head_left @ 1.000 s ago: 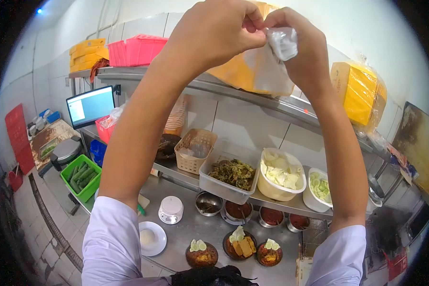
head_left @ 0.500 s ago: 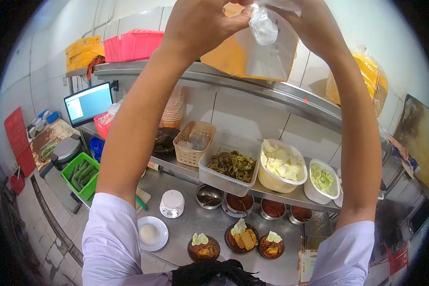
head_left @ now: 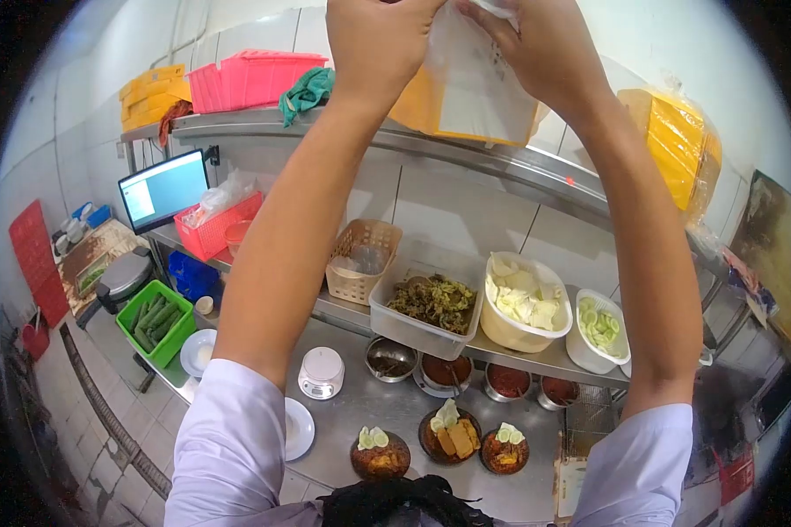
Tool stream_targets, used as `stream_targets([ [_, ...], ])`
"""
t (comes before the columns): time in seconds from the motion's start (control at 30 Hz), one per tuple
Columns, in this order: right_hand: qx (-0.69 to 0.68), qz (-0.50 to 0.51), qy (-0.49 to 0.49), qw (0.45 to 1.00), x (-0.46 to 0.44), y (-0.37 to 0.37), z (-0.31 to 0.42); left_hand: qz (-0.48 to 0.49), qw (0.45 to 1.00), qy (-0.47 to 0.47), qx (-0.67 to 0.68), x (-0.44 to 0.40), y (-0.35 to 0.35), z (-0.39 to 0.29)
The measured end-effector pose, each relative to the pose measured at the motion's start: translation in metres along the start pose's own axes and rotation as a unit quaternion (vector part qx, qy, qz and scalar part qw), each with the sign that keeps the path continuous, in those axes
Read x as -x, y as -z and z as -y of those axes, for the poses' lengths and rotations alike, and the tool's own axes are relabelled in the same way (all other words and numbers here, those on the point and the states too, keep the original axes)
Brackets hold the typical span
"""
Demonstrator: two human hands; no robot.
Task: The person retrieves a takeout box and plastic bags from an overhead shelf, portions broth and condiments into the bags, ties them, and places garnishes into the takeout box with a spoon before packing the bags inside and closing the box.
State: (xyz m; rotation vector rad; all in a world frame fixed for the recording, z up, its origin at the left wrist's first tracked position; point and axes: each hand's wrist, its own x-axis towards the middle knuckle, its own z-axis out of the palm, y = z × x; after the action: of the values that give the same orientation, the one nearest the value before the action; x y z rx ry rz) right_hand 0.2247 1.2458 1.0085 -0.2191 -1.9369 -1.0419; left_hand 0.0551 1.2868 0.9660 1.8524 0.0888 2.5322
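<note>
Both arms are raised toward the top edge of the head view. Between my hands hangs a thin, translucent plastic bag (head_left: 468,48), its upper part cut off by the frame. My left hand (head_left: 380,44) pinches the bag's left side, with the fingertips partly out of view. On the other side, my right hand (head_left: 549,48) grips it with thumb and fingers closed. Behind the bag, a yellow-and-white box (head_left: 483,114) sits on the upper steel shelf (head_left: 527,162). Below the arms, dark plates of food (head_left: 449,436) with cucumber slices stand on the steel counter (head_left: 343,439).
The lower shelf holds a tub of greens (head_left: 431,303), a tub of cabbage (head_left: 525,303), sliced cucumbers (head_left: 598,331) and a beige basket (head_left: 360,255). Sauce bowls (head_left: 507,381) and a white scale (head_left: 321,373) stand on the counter. A green crate (head_left: 156,323) is at left.
The crumpled plastic below my fingers now hangs spread between my hands. My left forearm has shifted right, uncovering a green cloth and a pink basket.
</note>
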Motion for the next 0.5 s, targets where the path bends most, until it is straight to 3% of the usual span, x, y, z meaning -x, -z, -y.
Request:
stream_targets([
  [0.1, 0.005, -0.004, 0.013, 1.0, 0.004, -0.003, -0.001, -0.034, 0.998, 0.032, 0.034, 0.004, -0.007, -0.002],
  [0.2, 0.02, -0.001, -0.001, 1.0, 0.007, 0.0, -0.006, 0.038, 0.991, 0.085, 0.096, -0.002, 0.003, 0.019],
  [0.3, 0.032, 0.007, -0.026, 0.999, 0.007, 0.004, -0.005, 0.155, 0.985, 0.075, -0.003, -0.012, 0.021, 0.005],
  [0.4, 0.025, 0.001, -0.019, 0.999, 0.006, 0.006, -0.003, 0.21, 0.976, -0.046, -0.043, -0.017, 0.03, -0.016],
  [0.43, 0.018, -0.004, -0.011, 1.0, 0.005, 0.005, -0.001, 0.179, 0.976, -0.078, -0.094, -0.017, 0.028, -0.017],
  [0.5, 0.012, -0.009, -0.016, 1.0, 0.004, 0.002, 0.005, 0.128, 0.987, -0.034, -0.091, -0.009, 0.025, -0.017],
])
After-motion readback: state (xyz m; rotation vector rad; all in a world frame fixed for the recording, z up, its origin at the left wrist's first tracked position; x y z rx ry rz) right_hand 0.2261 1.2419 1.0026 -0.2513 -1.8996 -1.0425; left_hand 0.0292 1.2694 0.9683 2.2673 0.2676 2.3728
